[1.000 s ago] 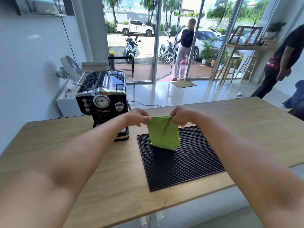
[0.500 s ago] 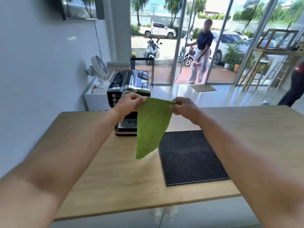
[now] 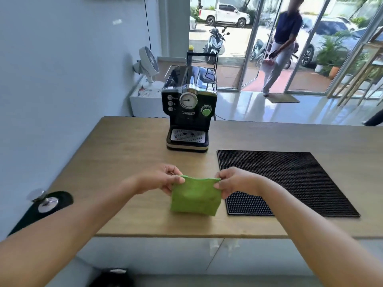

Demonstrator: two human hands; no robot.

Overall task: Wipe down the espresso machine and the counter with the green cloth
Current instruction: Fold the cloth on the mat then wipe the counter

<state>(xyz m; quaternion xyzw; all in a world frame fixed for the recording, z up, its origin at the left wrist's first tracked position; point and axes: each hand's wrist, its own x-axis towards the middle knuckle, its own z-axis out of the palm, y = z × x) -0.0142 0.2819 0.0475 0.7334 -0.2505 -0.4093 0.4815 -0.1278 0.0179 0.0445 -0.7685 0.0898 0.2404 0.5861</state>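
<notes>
The green cloth [image 3: 194, 197] is in the lower middle of the frame. It is folded into a small thick shape and hangs over the wooden surface [image 3: 128, 154], near the front edge. I cannot tell if its bottom edge touches the wood. The left hand [image 3: 159, 179] pinches its top left corner. The right hand [image 3: 236, 182] pinches its top right corner. Each grip is clamped on the cloth, with the thumb in front. The top edge of the cloth is pulled straight between the 2 hands. Both bare arms come in from the bottom corners of the frame.

The espresso machine [image 3: 189, 108] stands upright in the middle of the frame, at the far edge of the surface. It is well apart from the cloth. It is black and shiny silver. It has 1 round dial, 3 small buttons left of the dial and 1 knob on the right that looks green. A metal tray with holes sits at its bottom.

A black rubber mat [image 3: 290, 179] lies flat on the surface at the right of the frame, just beside the right hand.

At the lower left is a black thing with a shiny knob [image 3: 49, 201]. I cannot tell what it is.

A small white fan [image 3: 148, 63] stands on a white box [image 3: 145, 98] in the upper left, behind the surface. In the upper right a person [image 3: 279, 48] is in mid step at an open glass door. A scooter [image 3: 214, 41] and a white truck [image 3: 224, 14] are outside.
</notes>
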